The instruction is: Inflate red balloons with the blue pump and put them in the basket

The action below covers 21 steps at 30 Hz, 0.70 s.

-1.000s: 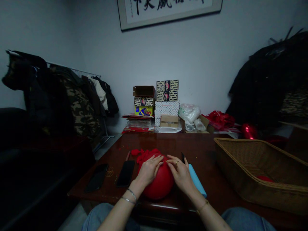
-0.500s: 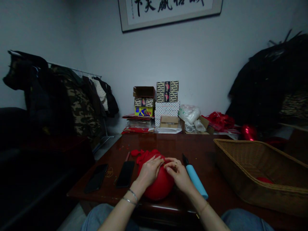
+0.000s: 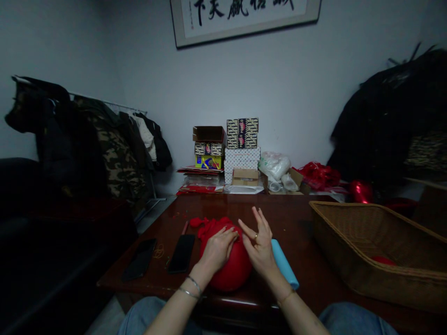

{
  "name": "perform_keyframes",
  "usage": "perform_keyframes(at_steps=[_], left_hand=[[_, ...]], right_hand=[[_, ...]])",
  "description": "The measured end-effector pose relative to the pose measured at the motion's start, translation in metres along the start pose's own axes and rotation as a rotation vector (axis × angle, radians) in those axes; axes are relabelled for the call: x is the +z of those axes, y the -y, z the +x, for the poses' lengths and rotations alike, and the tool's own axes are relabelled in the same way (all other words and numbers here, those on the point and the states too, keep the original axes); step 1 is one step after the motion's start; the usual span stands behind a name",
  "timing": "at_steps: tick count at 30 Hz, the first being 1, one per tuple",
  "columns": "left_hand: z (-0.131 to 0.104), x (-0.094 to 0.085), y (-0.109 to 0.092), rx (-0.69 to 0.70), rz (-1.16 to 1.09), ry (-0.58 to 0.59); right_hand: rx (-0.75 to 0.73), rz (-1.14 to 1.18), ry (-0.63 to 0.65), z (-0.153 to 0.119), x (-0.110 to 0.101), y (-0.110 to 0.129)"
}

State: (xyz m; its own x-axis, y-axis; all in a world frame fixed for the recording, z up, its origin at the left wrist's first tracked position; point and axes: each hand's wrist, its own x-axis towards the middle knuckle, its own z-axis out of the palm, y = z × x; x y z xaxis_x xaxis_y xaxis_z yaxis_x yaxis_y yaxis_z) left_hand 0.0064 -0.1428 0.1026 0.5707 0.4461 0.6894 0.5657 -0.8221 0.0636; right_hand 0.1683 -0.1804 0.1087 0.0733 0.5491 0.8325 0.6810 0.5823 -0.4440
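A round, inflated red balloon (image 3: 232, 272) rests at the front of the dark wooden table. My left hand (image 3: 219, 246) lies over its upper left side, fingertips pinched together at its top; the exact spot they grip is small and partly hidden. To the right of the balloon, my right hand (image 3: 259, 244) is raised with fingers spread and nothing in it. Limp red balloons (image 3: 208, 226) are heaped behind my left hand. A light blue hand pump (image 3: 285, 265) lies beside my right hand, which covers its black nozzle.
Two dark phones (image 3: 181, 253) (image 3: 139, 259) and a few thin rubber bands (image 3: 159, 251) lie on the left. At right stands a wicker basket (image 3: 335, 246) with something red inside. Boxes (image 3: 242, 160) and plastic bags (image 3: 275, 165) are stacked beyond the table's far edge.
My right hand has come away from the pinch at the top of the balloon, and its fingers have opened upward, now covering the pump's nozzle. My left hand stays on the balloon.
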Motion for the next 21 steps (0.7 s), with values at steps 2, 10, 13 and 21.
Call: perform_keyframes(at_steps=[2, 10, 13, 21], left_hand=[[0.000, -0.001, 0.000, 0.010, 0.001, -0.012], [0.000, -0.001, 0.000, 0.014, 0.010, -0.015], [0.001, -0.001, -0.002, 0.019, 0.011, -0.006], [-0.002, 0.001, 0.001, 0.009, 0.033, -0.016]], right_hand=[[0.012, -0.064, 0.000, -0.001, 0.004, -0.001], [0.146, -0.070, 0.074, -0.024, 0.007, -0.010], [0.181, -0.067, 0.100, -0.025, 0.011, -0.012], [0.267, 0.076, 0.088, -0.024, 0.013, -0.014]])
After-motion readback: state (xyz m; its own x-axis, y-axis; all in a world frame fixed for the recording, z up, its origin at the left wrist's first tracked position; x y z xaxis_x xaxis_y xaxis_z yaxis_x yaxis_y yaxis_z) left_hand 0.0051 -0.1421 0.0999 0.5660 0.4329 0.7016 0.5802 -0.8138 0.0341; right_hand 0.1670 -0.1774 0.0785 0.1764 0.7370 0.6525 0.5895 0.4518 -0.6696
